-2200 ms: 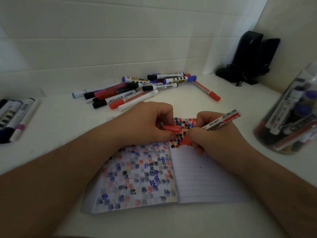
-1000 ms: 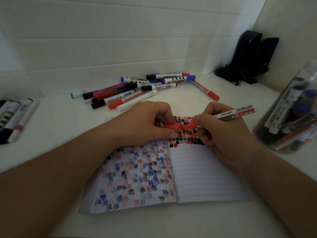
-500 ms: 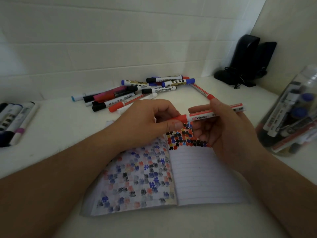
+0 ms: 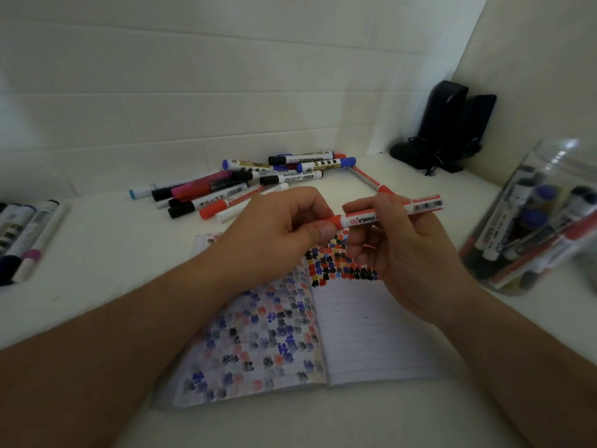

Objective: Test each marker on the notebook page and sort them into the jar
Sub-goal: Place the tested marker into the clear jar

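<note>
Marker [image 4: 392, 212] held by both hands above notebook [image 4: 371, 324]; cap on.

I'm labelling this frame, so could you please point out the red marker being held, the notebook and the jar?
red marker [image 4: 392, 212], head view, on its white barrel.
notebook [image 4: 371, 337], head view, on the bare lined right page.
jar [image 4: 549, 163], head view, on its clear upper wall.

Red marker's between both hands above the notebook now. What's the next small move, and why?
Probably carry the red marker rightward and drop it into the jar. The left hand pinches its red cap end and the right hand grips the barrel, lifted off the notebook, so the cap looks seated and testing seems done. The jar already holds other markers.
</note>
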Motion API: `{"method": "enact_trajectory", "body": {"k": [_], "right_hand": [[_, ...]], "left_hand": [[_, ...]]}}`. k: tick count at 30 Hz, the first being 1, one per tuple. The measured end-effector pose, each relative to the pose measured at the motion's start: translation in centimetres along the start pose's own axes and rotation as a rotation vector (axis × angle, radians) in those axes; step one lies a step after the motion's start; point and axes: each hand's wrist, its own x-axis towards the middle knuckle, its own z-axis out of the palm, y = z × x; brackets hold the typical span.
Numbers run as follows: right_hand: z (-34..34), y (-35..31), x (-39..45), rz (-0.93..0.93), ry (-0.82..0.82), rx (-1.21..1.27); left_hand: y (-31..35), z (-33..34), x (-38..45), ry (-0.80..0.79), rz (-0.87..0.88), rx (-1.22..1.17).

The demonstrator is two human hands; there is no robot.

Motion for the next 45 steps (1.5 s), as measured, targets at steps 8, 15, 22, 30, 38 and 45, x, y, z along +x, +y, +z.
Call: {"method": "enact_trajectory", "body": {"k": [8,15,22,30,38,45], "right_hand": [[0.2,-2.9,-0.5,-0.189,0.076,-0.543],[-5.6,-12.1,-3.2,-0.299,0.281,-0.750],[-13.2,-17.9,-4.7,-0.394,0.689,-0.756],[-15.2,-16.7,-4.2,-0.325,0.694,-0.895],[-14.1,-15.2,-3.0,-0.300,0.590,-1.266],[-14.4,-12.3,-3.5,-0.133,0.432,-1.396]], "left_hand": [[-0.1,1.0,0.1,-0.154,0.133,0.236],[-1.2,0.5,-0.3,-0.176,0.133,0.238],[-1.2,0.6,-0.6,-0.202,0.121,0.241],[-1.3,0.7,-0.6,-0.184,0.081,0.207],[-1.5,0.7,-0.6,-0.171,0.075,0.198],[-1.5,0.6,-0.5,-0.190,0.063,0.224]]}}
